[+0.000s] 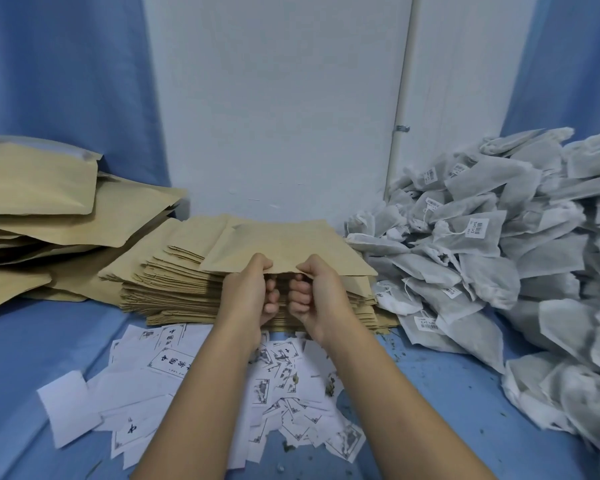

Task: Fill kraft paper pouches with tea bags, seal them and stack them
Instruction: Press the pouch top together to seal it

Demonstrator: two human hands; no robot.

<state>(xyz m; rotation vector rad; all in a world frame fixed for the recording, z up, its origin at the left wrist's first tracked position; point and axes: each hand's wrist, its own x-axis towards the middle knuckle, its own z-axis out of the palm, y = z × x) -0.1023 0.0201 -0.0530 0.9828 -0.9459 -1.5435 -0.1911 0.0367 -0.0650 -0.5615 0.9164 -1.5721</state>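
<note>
Two bare hands, the left hand (pixel 248 292) and the right hand (pixel 314 294), each pinch the near edge of one flat tan kraft paper pouch (pixel 284 247), held just above a tall stack of empty kraft pouches (pixel 187 289). A heap of white mesh tea bags (pixel 482 244) lies to the right, bulging filled kraft pouches (pixel 39 202) pile up at left, and white printed paper slips (pixel 174 375) litter the blue cloth (pixel 32 341) below.

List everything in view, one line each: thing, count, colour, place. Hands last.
held pouch: one, kraft brown, on top of the middle stack
flat pouch stack: one stack of many, brown, centre
bulkier pouches: one pile, brown, far left
tea bags: large heap, grey-white, right
printed slips: many, white, scattered in front
cloth: one, blue, beneath everything
left hand: one, pinches held pouch's near edge
right hand: one, pinches the same edge
</note>
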